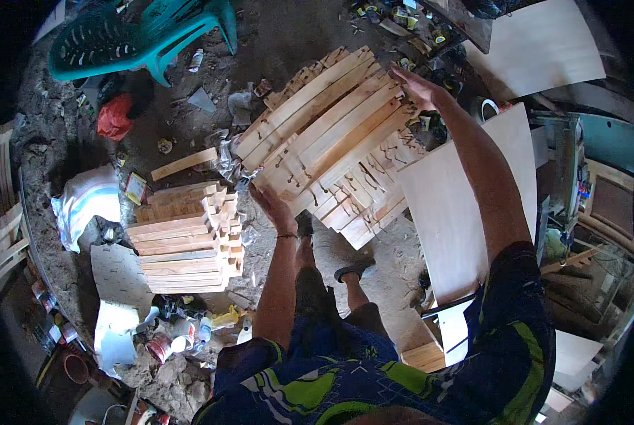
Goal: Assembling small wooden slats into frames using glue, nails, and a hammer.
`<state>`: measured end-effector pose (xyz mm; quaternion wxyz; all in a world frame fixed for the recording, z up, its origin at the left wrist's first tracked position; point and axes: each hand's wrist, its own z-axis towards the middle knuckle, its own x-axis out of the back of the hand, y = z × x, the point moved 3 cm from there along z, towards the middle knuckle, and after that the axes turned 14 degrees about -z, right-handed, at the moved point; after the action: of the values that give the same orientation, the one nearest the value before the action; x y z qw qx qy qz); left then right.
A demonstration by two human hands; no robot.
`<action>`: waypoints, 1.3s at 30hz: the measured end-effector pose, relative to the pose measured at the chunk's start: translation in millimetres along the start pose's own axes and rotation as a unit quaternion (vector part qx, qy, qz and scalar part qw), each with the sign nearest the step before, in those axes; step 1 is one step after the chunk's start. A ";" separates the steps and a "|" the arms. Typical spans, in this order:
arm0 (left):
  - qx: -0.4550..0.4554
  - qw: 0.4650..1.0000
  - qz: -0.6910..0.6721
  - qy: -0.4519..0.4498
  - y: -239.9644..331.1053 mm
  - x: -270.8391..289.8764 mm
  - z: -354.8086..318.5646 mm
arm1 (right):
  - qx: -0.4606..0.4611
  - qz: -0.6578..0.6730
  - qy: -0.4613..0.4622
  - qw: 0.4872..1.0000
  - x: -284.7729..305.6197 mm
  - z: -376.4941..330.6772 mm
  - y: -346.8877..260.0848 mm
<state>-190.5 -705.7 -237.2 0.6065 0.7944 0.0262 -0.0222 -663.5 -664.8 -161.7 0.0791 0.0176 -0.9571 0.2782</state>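
Outer edges fall into black at the lens rim; things there bend and dim. Left hand (274, 212) sits at the near-left end of the wood pile (331, 131), its palm side and part of its fingers out of sight; cannot tell whether that grip is clamped or merely resting. Right hand (421, 88) is at the pile's far upper end, fingers stretched out straight, grip apart, thumb hard to make out; contact with the wood uncertain. Pile's underside hidden. Pile lies ahead of the person, slanting up to the right: pale to honey-brown strips side by side in uneven layers, ends staggered, the lower right part dotted with small dark bits too small to identify. Second stack (179, 248) to the left, strips laid level, blocky ends facing right; a loose strip (184, 163) just above it. Floor (395, 290) grey-brown, earthen, littered with scraps and wrappers. Green plastic chair (111, 46) at upper left, red bag (115, 117) below it, white-and-blue sack (90, 202) farther down. Large pale board (465, 205) under the right forearm; another sheet (543, 49) at upper right. Right-hand clutter dim, mostly unreadable.
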 end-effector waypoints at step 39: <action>-0.350 0.831 0.308 -0.305 193.5 104.7 -48.9 | 0.130 0.067 0.134 0.980 -44.7 -365.3 19.1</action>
<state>-72.6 -707.9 -45.1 0.7963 0.4491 -0.4000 -0.0649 -569.2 -453.6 125.2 0.1848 -0.0737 -0.8927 0.4043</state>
